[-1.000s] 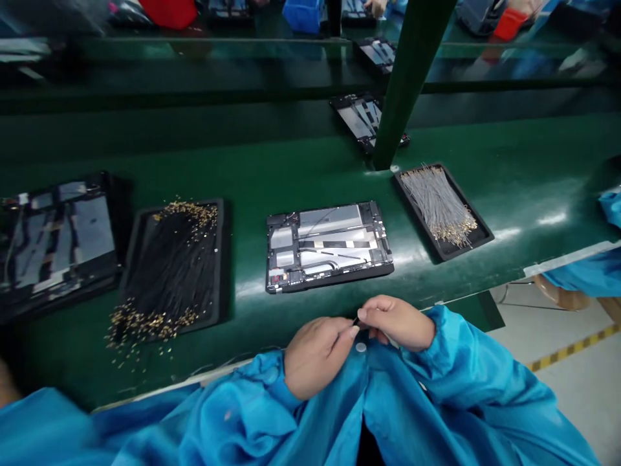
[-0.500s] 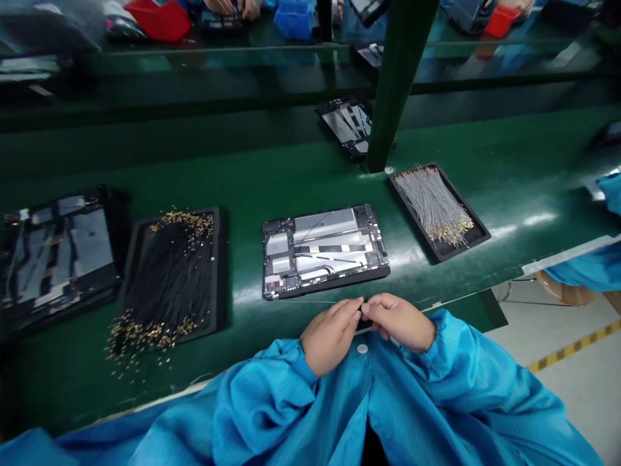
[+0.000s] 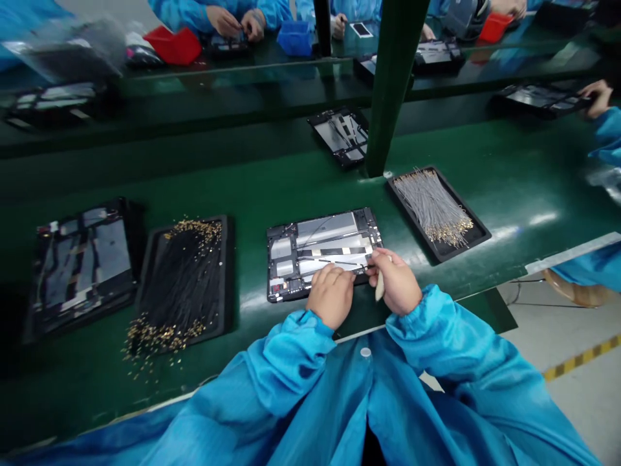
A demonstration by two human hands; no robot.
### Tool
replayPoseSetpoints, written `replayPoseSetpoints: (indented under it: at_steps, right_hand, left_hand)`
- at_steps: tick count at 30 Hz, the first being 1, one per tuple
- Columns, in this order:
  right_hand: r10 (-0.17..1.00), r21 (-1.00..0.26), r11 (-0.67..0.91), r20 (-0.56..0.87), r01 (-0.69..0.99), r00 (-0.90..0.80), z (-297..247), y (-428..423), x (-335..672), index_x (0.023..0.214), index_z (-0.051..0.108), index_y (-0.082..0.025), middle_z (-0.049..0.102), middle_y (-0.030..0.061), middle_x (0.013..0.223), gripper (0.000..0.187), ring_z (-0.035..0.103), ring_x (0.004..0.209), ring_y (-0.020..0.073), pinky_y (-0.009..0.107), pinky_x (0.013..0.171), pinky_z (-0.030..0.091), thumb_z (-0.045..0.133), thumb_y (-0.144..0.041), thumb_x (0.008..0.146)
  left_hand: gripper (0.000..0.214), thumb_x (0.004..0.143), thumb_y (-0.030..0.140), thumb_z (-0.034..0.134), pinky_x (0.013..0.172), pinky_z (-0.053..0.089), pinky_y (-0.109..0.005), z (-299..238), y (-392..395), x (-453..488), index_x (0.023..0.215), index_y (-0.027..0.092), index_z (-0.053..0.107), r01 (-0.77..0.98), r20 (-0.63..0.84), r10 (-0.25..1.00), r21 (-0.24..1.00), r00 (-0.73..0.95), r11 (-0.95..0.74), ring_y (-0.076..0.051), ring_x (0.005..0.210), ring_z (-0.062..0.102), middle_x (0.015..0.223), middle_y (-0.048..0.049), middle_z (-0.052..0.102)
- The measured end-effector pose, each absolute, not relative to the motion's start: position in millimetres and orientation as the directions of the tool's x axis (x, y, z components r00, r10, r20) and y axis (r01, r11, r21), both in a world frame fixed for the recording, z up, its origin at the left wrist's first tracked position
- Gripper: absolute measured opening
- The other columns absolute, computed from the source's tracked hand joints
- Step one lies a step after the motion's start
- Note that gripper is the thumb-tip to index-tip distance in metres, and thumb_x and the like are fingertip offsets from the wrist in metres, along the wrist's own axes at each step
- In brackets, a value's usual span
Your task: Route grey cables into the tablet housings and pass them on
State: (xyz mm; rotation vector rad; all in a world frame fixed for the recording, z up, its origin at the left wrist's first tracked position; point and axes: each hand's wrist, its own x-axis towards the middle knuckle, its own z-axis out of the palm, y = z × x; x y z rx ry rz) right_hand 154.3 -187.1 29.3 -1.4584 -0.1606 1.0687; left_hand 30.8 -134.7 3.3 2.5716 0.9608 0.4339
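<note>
An opened tablet [image 3: 334, 265] lies on the green bench in front of me, its batteries, boards and thin cables exposed. Over its near edge my left hand [image 3: 331, 294] is bent, fingers curled together with the tips down at the tablet; what they pinch, if anything, is hidden. My right hand [image 3: 395, 281] is closed around a pale, slim, pointed stick [image 3: 380, 287]. Its thumb and forefinger meet at the tablet's near right corner, where a cable end is too small to make out.
Left stands a black tray [image 3: 227, 278] of black cables with gold ends, some spilled beyond it, and another opened tablet [image 3: 87, 265]. Right is a tray [image 3: 478, 236] of grey cables. A green post [image 3: 392, 97] rises beside a further tablet [image 3: 342, 136]. Co-workers' hands [image 3: 237, 22] show across the bench.
Both hands have moved forward from the bench edge onto the tablet's near side. The thin cable strung between the hands and tablet no longer shows. At far right, another person's hand and a tablet have appeared.
</note>
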Motion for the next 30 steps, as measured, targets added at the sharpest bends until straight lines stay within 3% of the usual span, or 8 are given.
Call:
replayPoseSetpoints:
  at_steps: [5,10,18,25,30]
  right_hand:
    - [0.647,-0.990,-0.101,-0.142,-0.100,0.749,23.4,-180.0,152.6,0.094,0.049,-0.019,0.061,0.0005,0.071,0.031,0.057,0.063,0.0127,0.027,0.060,0.046,0.041,-0.045,0.080]
    - [0.636,-0.969,-0.110,0.101,0.220,0.765,12.2,-182.3,147.4,0.098,0.047,-0.020,0.065,0.0036,0.081,0.027,0.060,0.082,0.0160,0.033,0.080,0.044,0.035,-0.040,0.084]
    - [0.678,-0.948,-0.073,0.180,0.309,0.713,1.4,-182.8,146.9,0.096,0.046,-0.020,0.065,0.0053,0.086,0.024,0.061,0.082,0.0169,0.033,0.077,0.046,0.035,-0.038,0.084]
    - [0.639,-0.951,-0.133,0.132,0.278,0.758,0.4,-183.4,145.4,0.099,0.046,-0.020,0.065,0.0051,0.086,0.024,0.061,0.082,0.0171,0.034,0.077,0.046,0.034,-0.036,0.084]
    - [0.666,-0.934,-0.149,0.149,0.325,0.731,6.6,-184.6,145.7,0.090,0.050,-0.021,0.066,0.0031,0.078,0.020,0.062,0.078,0.0160,0.031,0.077,0.045,0.037,-0.034,0.084]
  left_hand:
    - [0.025,0.084,0.022,0.040,0.089,0.037,-0.037,2.3,-131.6,32.9,0.088,0.017,0.064,0.597,0.137,0.680,0.378,0.720,-0.708,-0.022,0.094,0.051,0.086,-0.0078,0.064]
    - [0.024,0.083,0.022,0.042,0.087,0.037,-0.036,9.7,-129.1,33.3,0.088,0.018,0.064,0.601,0.073,0.667,0.372,0.741,-0.708,-0.021,0.091,0.051,0.084,-0.0069,0.063]
    - [0.023,0.082,0.021,0.043,0.082,0.037,-0.036,22.0,-127.8,37.0,0.089,0.019,0.065,0.625,-0.025,0.656,0.330,0.755,-0.707,-0.023,0.091,0.051,0.083,-0.0080,0.063]
    - [0.024,0.083,0.022,0.041,0.081,0.037,-0.036,24.6,-127.3,37.7,0.091,0.018,0.064,0.638,-0.066,0.656,0.322,0.752,-0.700,-0.023,0.093,0.050,0.085,-0.0080,0.063]
    - [0.024,0.083,0.023,0.041,0.082,0.037,-0.035,24.4,-127.2,37.5,0.089,0.018,0.065,0.637,-0.071,0.652,0.320,0.755,-0.702,-0.023,0.093,0.051,0.086,-0.0081,0.063]
